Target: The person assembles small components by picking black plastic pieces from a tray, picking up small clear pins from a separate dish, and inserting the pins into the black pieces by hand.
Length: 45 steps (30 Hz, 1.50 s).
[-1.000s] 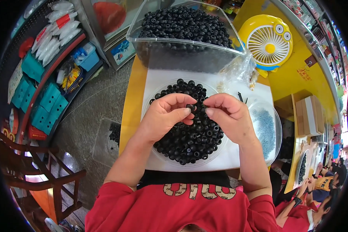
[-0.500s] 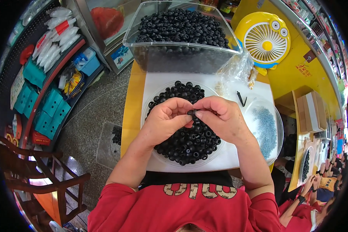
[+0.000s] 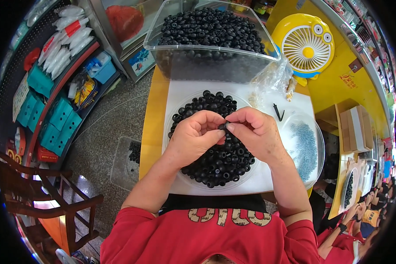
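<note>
A round clear dish (image 3: 169,145) heaped with small black rubber rings (image 3: 215,163) sits on a white sheet in front of me. Above the heap, my left hand (image 3: 196,134) and my right hand (image 3: 255,130) meet fingertip to fingertip. Together they pinch one black ring (image 3: 221,127) between thumbs and forefingers. The rest of the pile spreads beneath and around both hands.
A big clear bin (image 3: 211,61) full of black rings stands at the back. A clear dish of small blue-grey parts (image 3: 306,149) lies to the right, a crumpled plastic bag (image 3: 273,79) and yellow fan (image 3: 306,44) behind it. Wooden chair (image 3: 44,198) at left.
Both hands have stayed together over the heap, fingertips shifting slightly on the ring. The view has tilted a little, so the bin appears nearer.
</note>
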{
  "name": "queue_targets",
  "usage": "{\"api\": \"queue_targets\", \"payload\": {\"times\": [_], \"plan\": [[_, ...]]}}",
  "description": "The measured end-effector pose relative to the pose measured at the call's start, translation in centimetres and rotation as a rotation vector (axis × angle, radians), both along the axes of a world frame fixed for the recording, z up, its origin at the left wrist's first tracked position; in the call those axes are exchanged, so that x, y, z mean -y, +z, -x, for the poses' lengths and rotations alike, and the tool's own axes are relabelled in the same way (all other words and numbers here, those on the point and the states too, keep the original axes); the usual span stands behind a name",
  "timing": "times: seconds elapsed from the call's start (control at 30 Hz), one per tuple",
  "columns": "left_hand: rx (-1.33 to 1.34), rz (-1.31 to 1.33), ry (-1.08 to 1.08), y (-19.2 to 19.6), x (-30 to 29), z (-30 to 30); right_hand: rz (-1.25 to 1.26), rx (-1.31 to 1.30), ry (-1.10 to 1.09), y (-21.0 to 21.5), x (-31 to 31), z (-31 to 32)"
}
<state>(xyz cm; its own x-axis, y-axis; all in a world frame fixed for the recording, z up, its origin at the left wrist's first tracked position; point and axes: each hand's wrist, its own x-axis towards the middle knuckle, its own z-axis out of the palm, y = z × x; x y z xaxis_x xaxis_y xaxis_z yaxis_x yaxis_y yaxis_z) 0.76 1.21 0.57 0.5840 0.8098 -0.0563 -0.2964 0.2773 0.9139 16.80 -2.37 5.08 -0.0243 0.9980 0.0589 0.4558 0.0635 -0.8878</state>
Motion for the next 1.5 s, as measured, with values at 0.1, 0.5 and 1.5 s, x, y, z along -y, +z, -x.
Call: {"api": "queue_targets", "payload": {"times": [0.1,0.5,1.5], "plan": [[-0.013,0.027,-0.009,0.1,0.1,-0.1,-0.008,-0.007,-0.016,-0.2,0.0,0.1],[-0.081,0.051,-0.011,0.2,0.0,0.0,-0.019,0.037,0.031,0.0,0.2,-0.2],[-0.232,-0.063,0.008,-0.9,-0.5,0.3,-0.54,1.039,0.23,-0.9,-1.3,-0.1]]}}
